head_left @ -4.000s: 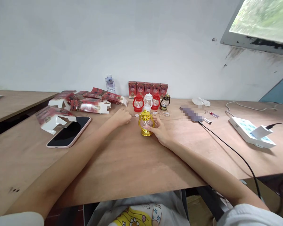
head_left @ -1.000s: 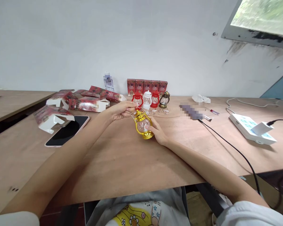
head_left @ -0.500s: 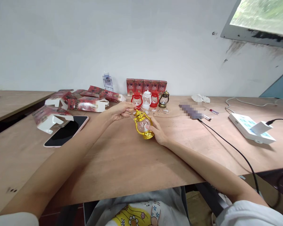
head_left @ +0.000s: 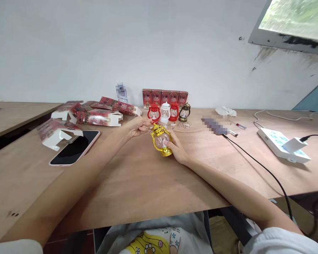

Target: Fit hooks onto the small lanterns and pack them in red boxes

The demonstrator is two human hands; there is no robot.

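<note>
My right hand (head_left: 178, 149) grips a small gold toy lantern (head_left: 161, 140), tilted left and held just above the wooden table (head_left: 137, 183). My left hand (head_left: 138, 126) is pinched beside the lantern's top, its fingertips closed on a thin wire piece too small to name. Behind them stand a red lantern (head_left: 153, 113), a white lantern (head_left: 164, 112), a second red lantern (head_left: 174, 112) and a dark lantern (head_left: 184, 112). Tiny metal parts (head_left: 178, 126) lie scattered in front of that row.
A row of red boxes (head_left: 164, 96) lines the wall, with a small bottle (head_left: 121, 91) to the left. Opened red-and-white boxes (head_left: 95, 114) and a phone (head_left: 74, 146) lie at left. At right are a screwdriver (head_left: 238, 125), a power strip (head_left: 283, 144) and a black cable (head_left: 265, 173).
Four seconds ago the gold lantern stood upright on the table. Since then my right hand has lifted and tilted it, and my left hand has come up to its top with a pinch.
</note>
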